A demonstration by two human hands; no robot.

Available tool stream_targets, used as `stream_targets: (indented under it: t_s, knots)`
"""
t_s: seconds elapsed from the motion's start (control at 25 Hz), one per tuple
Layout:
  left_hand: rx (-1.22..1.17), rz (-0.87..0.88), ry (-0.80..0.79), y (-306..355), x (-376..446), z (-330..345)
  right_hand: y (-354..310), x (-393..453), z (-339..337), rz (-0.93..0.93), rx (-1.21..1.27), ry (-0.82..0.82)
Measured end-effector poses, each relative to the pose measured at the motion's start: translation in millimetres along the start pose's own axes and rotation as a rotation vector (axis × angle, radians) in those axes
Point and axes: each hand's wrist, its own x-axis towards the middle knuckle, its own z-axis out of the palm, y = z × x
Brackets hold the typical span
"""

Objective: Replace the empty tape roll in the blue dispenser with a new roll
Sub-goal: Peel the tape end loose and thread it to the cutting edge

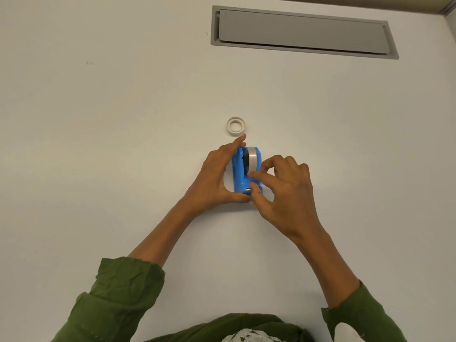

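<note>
- The blue dispenser (pixel 240 172) is standing on the white table (pixel 98 144), just in front of the person and roughly mid-frame, with its cutter end toward them.
- A roll of tape (pixel 252 156) is sitting in the dispenser's cradle, so the step in hand is looking like the threading one: drawing the free end down toward the cutter.
- The left hand (pixel 217 178) is bracing the dispenser, its thumb curling under the near end and its fingers lying along the left side; it is grasping the body, not merely resting on it.
- The right hand (pixel 283 188) is pinching at the tape over the front of the dispenser with thumb and forefinger; whether a strip is really caught between them is too small to tell.
- A bare ring, probably the spent core (pixel 236 126), is lying flat on the table just beyond the dispenser, close to the left fingertips but apart from them.
- The next move is calling for a steady pull of the tape end toward the cutter while the left hand is keeping the body from sliding.
- Counting: one dispenser, one roll seated in it, one loose ring on the table, two hands.
- Farther out, a grey recessed panel (pixel 303 32) is sitting in the table's far side, and green sleeves (pixel 123 292) are covering both forearms.
</note>
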Motion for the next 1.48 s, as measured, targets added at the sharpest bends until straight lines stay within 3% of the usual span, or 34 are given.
stream_targets:
  t_s: [0.2,0.32,0.4,0.6,1.16,1.48]
  knots:
    - [-0.138,-0.018,-0.093,7.0,0.2,-18.4,1.3,3.8,-3.2,0.2,0.315,-0.01]
    - [-0.285,-0.013,-0.045,13.1,4.4,-29.3,4.5,8.2,-4.7,0.244,0.441,0.012]
    - [-0.246,0.015,-0.021,18.4,9.9,-32.2,4.1,11.1,-6.2,0.264,0.488,0.021]
    - [-0.04,0.041,-0.109,20.8,15.8,-24.6,3.6,16.2,-9.2,0.271,0.499,0.013]
    - [-0.02,0.027,-0.043,20.4,15.6,-15.8,9.6,13.5,-12.1,0.218,0.424,-0.088]
    - [-0.001,0.028,-0.038,18.0,16.7,-16.0,8.8,11.0,-14.3,0.289,0.616,0.034]
